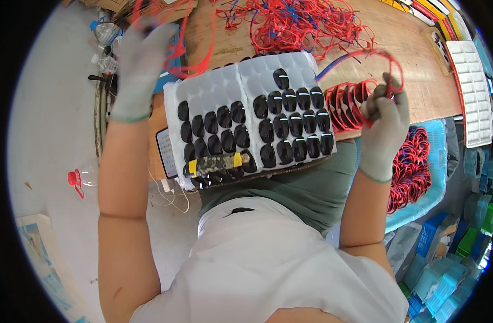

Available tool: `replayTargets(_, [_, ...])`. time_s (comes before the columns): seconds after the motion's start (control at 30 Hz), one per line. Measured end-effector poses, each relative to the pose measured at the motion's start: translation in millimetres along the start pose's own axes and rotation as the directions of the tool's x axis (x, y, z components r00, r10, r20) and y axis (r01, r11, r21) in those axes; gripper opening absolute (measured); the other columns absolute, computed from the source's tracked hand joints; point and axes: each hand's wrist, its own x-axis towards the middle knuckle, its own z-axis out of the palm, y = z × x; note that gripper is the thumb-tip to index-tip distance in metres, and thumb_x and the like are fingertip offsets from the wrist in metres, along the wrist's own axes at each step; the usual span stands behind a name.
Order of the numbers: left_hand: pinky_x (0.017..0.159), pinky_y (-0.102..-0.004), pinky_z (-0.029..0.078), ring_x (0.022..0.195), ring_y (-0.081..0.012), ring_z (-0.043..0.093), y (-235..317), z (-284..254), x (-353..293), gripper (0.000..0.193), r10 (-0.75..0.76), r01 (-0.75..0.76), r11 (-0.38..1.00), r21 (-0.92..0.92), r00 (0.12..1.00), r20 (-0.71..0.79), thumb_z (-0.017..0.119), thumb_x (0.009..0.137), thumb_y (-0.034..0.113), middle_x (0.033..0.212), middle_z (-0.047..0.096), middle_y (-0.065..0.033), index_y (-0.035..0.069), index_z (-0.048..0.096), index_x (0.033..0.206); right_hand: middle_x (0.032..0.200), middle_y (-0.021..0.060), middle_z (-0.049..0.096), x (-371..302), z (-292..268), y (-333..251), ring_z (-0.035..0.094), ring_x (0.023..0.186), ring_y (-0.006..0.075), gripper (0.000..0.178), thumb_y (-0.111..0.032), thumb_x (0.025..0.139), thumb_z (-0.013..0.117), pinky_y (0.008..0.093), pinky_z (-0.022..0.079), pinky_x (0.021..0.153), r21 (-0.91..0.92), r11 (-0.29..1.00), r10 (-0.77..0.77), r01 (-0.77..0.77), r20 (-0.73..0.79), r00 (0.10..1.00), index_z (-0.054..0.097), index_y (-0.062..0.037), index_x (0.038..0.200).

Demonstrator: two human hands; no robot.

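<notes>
- White tray [173,129] lies across the lap, on the green trousers [306,180], and slopes a little.
- Dark lenses [288,100] stand in rows in its cells; most far cells show no lens, but one lens sits alone there.
- Speckled bar [217,163] with yellow bands at its ends lies over the nearest lenses, on the left half.
- Phone [164,152] is partly under the left edge of the tray.
- Right hand [385,110], in a pale glove, has its fingers closed on a red and blue frame [399,69]; this frame is raised at the right of the tray.
- Row of red frames [341,110] stands between the tray and this hand.
- Blue basket [441,156], full of red frames, is below the table edge on the right.
- Left hand [143,62], also gloved, is beyond the tray's left corner. Red frames [202,63] are beside its fingers; from the blur I cannot tell if it grips them.
- Tangled pile [311,27] of red and blue frames lies on the wooden table [427,99], at the far side.
</notes>
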Motion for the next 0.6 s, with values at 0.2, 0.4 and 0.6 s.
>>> replayTargets(0.2, [0.088,-0.0434,0.052,0.099,-0.0377,0.068,-72,100,87,0.042,0.023,-0.229,0.702,0.674,0.954,0.3,0.064,0.085,0.041,0.099,0.071,-0.0206,0.004,0.068,0.105,0.091,0.0052,0.051,-12,9,15,0.054,0.074,0.0121,0.046,0.009,0.083,0.045,0.0292,0.054,0.069,-0.122,0.991,0.057,-0.046,0.089,0.994,0.05,0.0064,0.129])
replayTargets(0.4, [0.098,-0.0407,0.048,0.117,-0.0363,0.061,-107,120,59,0.063,0.253,-0.415,0.709,0.571,0.905,0.343,0.067,0.085,0.039,0.126,0.062,-0.025,-0.003,0.054,0.13,0.096,0.0096,0.062,-7,4,30,0.062,0.08,0.0138,0.041,0.004,0.086,0.052,0.0299,0.054,0.075,-0.507,0.831,-0.04,0.229,0.357,0.933,0.055,0.0068,0.126])
replayTargets(0.6, [0.074,-0.0316,0.052,0.079,-0.0177,0.065,-23,48,-36,0.045,0.241,0.086,0.946,-0.313,0.462,0.853,0.06,0.095,0.039,0.09,0.068,-0.0128,-0.004,0.062,0.107,0.094,0.0143,0.063,6,73,37,0.064,0.075,0.0283,0.045,-0.001,0.072,0.069,0.0365,0.055,0.07,-0.365,0.488,-0.045,0.793,0.897,0.44,0.067,-0.0002,0.117])
